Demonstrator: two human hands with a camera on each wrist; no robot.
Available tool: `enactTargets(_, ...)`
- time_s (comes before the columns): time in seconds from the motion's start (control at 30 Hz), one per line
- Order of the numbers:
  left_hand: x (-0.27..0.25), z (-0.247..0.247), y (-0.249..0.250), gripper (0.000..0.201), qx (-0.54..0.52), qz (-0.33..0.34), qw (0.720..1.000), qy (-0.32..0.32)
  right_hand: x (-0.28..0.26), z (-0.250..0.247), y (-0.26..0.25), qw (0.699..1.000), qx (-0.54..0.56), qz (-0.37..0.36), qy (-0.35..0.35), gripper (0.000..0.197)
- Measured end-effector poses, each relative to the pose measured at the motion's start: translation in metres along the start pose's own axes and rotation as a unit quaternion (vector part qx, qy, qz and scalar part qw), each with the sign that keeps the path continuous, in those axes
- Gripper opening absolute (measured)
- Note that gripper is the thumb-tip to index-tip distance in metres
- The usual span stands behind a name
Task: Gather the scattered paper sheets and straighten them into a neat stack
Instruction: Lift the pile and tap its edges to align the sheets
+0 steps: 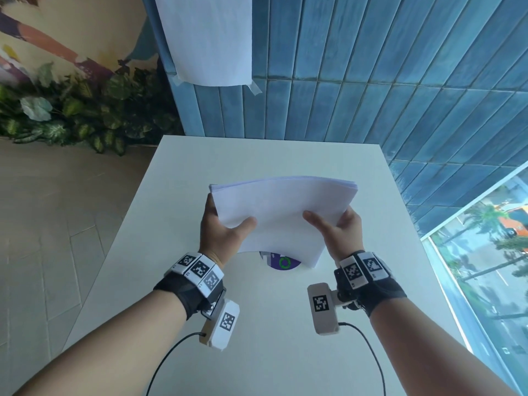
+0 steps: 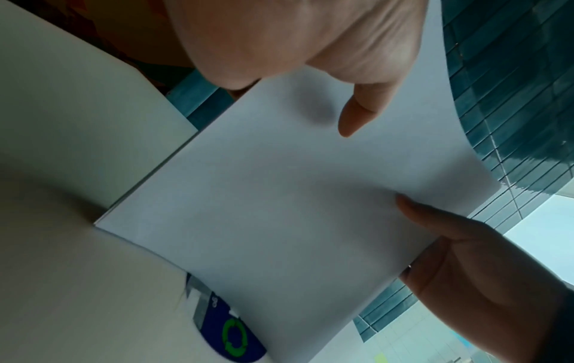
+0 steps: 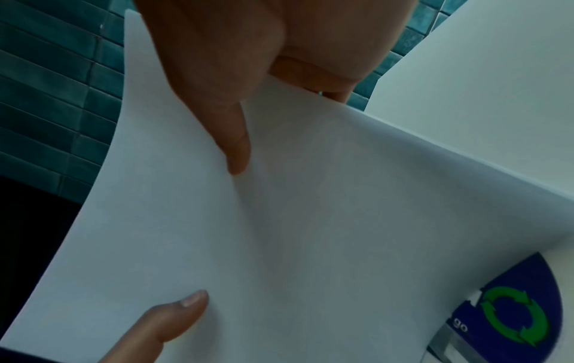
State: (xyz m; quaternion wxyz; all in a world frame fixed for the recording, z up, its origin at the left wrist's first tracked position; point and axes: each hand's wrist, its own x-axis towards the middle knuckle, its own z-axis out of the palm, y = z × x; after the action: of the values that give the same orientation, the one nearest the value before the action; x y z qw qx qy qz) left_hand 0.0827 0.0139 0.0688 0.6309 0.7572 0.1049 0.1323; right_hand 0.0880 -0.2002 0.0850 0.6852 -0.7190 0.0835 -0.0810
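A stack of white paper sheets (image 1: pixel 283 212) is held up over the white table (image 1: pixel 177 195), bowed, with its far edges slightly fanned. My left hand (image 1: pixel 228 227) grips its left side, thumb on top and fingers hidden underneath. My right hand (image 1: pixel 331 227) grips the right side the same way. The left wrist view shows my left thumb (image 2: pixel 357 115) on the sheets (image 2: pixel 279 196) and my right hand (image 2: pixel 466 258) at the far edge. From the right wrist, my right thumb (image 3: pixel 236 147) presses the top sheet (image 3: pixel 310 233). Whether the stack's near edge touches the table I cannot tell.
A purple wrapper with a green recycling mark (image 1: pixel 281 262) lies on the table under the stack's near edge. A white sheet (image 1: pixel 208 38) is taped to the blue tiled wall behind. Leafy plants (image 1: pixel 71 110) stand at left, a window (image 1: pixel 485 267) at right.
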Motion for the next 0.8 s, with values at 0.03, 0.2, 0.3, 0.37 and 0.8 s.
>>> enactTargets(0.03, -0.001, 0.001, -0.001, 0.061, 0.01, -0.005, 1.0, -0.009, -0.001, 0.001, 0.0, 1.0, 0.004, 0.0, -0.001, 0.027)
enactTargets(0.2, 0.0, 0.002, -0.001, 0.028, 0.025, -0.034, 0.999, -0.033, 0.001, 0.003, 0.002, 1.0, 0.012, 0.01, 0.012, 0.025)
enactTargets(0.3, 0.004, -0.003, 0.007, 0.015, 0.057, -0.033, 0.997, -0.043, -0.001, 0.002, -0.001, 1.0, 0.018, 0.005, 0.008, 0.024)
enactTargets(0.37, 0.008, -0.01, 0.017, 0.015, 0.081, -0.027, 0.994, -0.062, -0.002, 0.0, -0.005, 1.0, 0.019, 0.005, 0.01, 0.024)
enactTargets(0.8, 0.032, -0.023, 0.102, 0.024, 0.303, 0.132, 0.915, -0.233, 0.002, 0.006, -0.062, 0.904, -0.331, -0.27, -0.02, 0.066)
